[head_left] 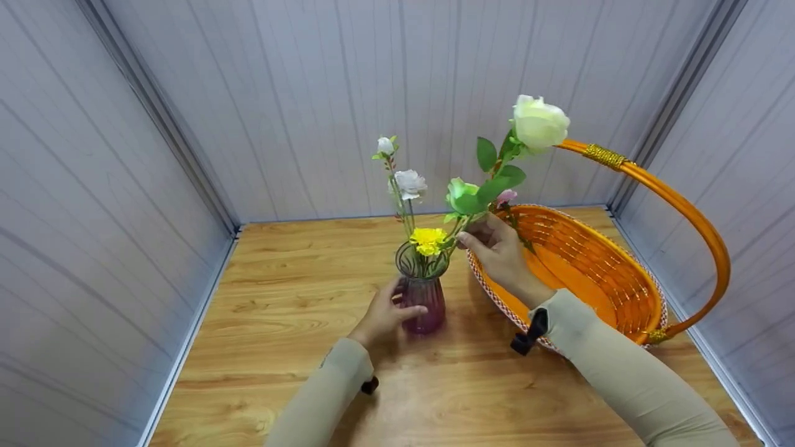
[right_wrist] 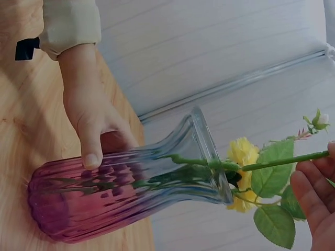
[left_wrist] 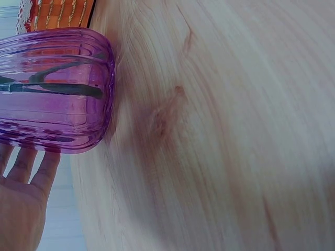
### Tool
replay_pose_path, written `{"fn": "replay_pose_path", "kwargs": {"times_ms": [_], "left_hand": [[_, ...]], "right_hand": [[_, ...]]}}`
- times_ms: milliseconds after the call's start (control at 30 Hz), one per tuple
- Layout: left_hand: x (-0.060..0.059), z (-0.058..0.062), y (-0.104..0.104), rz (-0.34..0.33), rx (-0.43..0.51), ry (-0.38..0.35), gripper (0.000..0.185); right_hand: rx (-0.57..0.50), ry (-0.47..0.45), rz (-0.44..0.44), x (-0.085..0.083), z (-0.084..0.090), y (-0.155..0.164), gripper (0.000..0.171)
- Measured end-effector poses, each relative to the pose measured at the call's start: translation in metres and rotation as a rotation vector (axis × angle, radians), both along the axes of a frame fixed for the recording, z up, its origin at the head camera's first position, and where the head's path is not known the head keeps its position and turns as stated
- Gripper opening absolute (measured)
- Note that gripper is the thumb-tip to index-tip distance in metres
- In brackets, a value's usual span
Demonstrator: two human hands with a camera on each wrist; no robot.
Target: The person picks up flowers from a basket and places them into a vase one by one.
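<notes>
Left hand (head_left: 382, 318) curled around purple vase (head_left: 423, 292), mid-bench | right hand (head_left: 497, 251) pinching white rose stem (head_left: 463, 225) just above vase rim, stem end inside | orange basket (head_left: 596, 267) at right edge.

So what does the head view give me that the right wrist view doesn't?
Only the head view shows the orange basket, the big white rose topping the stem that the right hand pinches, and the whole wooden table. Only the right wrist view shows the stems inside the glass, down through the vase's neck. Both show the purple vase gripped by the left hand and the yellow flower at its mouth.
</notes>
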State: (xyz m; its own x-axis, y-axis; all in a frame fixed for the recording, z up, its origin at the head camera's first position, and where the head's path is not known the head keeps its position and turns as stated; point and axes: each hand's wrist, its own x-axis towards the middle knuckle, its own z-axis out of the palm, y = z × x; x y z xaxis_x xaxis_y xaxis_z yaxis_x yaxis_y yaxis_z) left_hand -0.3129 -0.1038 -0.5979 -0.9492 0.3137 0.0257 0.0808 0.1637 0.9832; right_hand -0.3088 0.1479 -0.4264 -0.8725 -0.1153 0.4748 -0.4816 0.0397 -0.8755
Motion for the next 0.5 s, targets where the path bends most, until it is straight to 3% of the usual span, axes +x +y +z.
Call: {"fn": "replay_pose_path", "kwargs": {"times_ms": [133,500], "left_hand": [[0.0,-0.001,0.0,-0.003,0.0,-0.001,0.082],[-0.001,-0.002,0.0,0.003,-0.011,0.002,0.084]], "right_hand": [[0.015,-0.01,0.011,0.001,-0.001,-0.009,0.009],[0.134,0.045,0.025,-0.001,-0.009,-0.03,0.012]]}}
